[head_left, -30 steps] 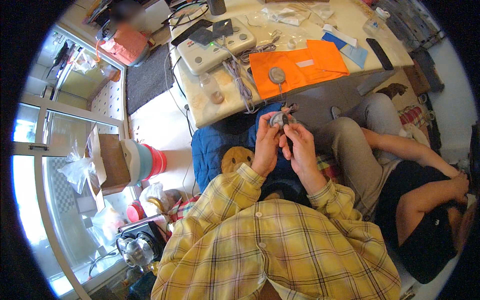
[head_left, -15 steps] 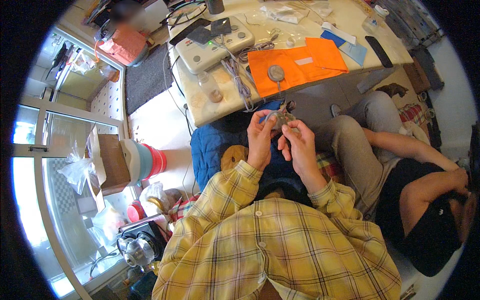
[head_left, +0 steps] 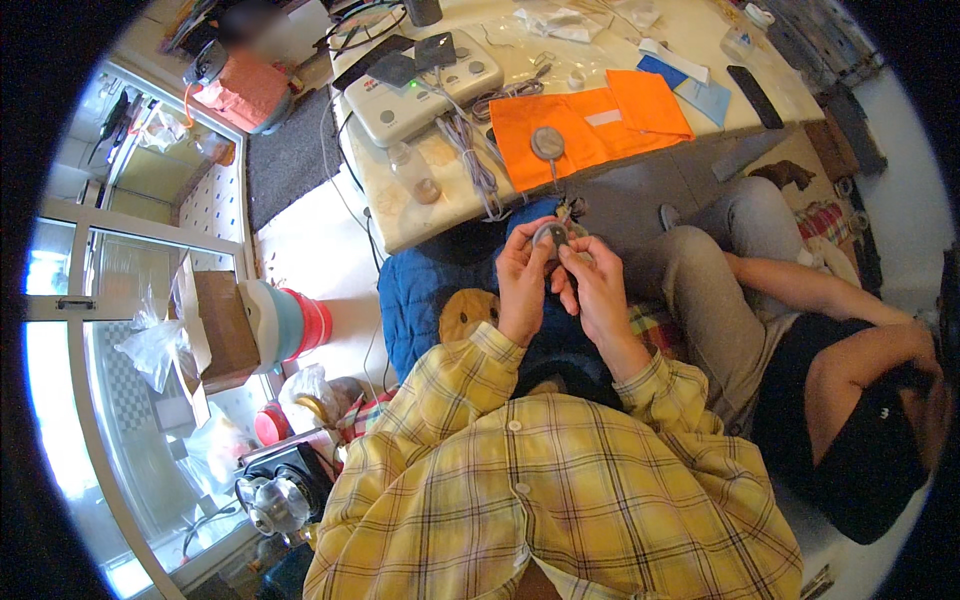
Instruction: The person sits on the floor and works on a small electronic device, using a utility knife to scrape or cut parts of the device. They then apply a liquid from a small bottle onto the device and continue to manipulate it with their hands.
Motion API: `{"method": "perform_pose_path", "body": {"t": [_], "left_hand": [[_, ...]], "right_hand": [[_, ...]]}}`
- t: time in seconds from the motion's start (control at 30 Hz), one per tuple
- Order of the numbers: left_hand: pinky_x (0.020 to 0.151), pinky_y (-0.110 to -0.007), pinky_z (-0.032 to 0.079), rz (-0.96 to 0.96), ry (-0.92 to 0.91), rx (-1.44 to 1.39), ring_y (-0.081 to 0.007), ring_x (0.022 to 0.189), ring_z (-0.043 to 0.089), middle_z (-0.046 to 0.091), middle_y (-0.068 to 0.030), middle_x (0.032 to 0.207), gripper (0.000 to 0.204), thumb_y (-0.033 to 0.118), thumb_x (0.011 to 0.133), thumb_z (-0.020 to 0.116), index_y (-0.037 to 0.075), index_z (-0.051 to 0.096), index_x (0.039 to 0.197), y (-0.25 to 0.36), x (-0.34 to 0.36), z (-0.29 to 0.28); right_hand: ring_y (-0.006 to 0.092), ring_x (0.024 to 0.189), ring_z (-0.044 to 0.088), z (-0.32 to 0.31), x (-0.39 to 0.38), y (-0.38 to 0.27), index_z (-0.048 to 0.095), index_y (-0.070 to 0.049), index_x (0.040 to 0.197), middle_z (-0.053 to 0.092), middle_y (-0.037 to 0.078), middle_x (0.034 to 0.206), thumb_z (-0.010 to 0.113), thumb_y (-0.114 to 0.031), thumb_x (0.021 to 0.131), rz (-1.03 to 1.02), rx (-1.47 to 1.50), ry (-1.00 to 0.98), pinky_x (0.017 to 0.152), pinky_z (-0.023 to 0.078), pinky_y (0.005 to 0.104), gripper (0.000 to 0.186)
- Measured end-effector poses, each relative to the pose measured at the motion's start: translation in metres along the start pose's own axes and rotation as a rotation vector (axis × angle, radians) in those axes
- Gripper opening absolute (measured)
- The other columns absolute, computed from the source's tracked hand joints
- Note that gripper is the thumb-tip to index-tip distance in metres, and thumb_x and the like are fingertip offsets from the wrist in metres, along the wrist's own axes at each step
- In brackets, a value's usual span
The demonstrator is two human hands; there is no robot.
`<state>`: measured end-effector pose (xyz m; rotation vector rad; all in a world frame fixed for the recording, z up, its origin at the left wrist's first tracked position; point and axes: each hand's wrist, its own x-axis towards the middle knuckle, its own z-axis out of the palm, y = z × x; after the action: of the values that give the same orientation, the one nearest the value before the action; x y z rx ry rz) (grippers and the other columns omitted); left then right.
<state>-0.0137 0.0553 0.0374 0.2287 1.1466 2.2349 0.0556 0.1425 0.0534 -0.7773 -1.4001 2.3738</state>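
Over my lap, my left hand (head_left: 521, 285) and my right hand (head_left: 600, 292) pinch a small round grey disc (head_left: 553, 234) from either side with thumbs and fingertips. The disc's dark face is partly covered by the fingers. A similar grey disc (head_left: 548, 143) with a thin lead lies just beyond my hands on a folded orange cloth (head_left: 650, 110), at the table's near edge. Left of the cloth, a bundle of grey cables (head_left: 465, 155) hangs over that edge. A white control box (head_left: 430, 103) with knobs and a green light carries dark square pads (head_left: 434, 50).
The cream table (head_left: 395, 225) also holds a clear bottle (head_left: 413, 175), blue packets (head_left: 705, 100) and a black remote-like object (head_left: 754, 96). A person in grey trousers (head_left: 690, 280) sits close at my right. A cardboard box (head_left: 215, 330) and stacked tubs (head_left: 300, 322) stand left.
Between my fingers the disc has tilted, so its dark face shows more plainly. My fingertips have shifted slightly, and the view has moved a little.
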Motion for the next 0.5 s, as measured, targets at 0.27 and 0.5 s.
{"method": "perform_pose_path", "body": {"t": [0.27,0.5], "left_hand": [[0.079,-0.027,0.055,-0.005,0.057,-0.025,-0.015,0.093,0.067,0.068,-0.0104,0.111,0.027,0.013,0.102,0.053,0.003,0.054,0.128,0.005,0.007,-0.004],[0.085,-0.03,0.057,-0.029,0.046,0.006,-0.0186,0.102,0.068,0.067,-0.0119,0.117,0.03,0.009,0.099,0.057,0.004,0.052,0.129,0.014,0.011,-0.016]], "right_hand": [[0.0087,0.04,0.045,-0.007,-0.002,-0.02,0.055,-0.005,0.101,0.06,0.007,0.063,0.057,-0.017,0.101,0.049,-0.113,-0.038,0.035,0.03,0.0219,0.013],[0.0088,0.044,0.049,-0.02,-0.004,-0.034,0.054,-0.006,0.103,0.062,0.006,0.066,0.056,-0.021,0.102,-0.024,-0.205,-0.035,0.039,0.034,0.0226,0.016]]}}
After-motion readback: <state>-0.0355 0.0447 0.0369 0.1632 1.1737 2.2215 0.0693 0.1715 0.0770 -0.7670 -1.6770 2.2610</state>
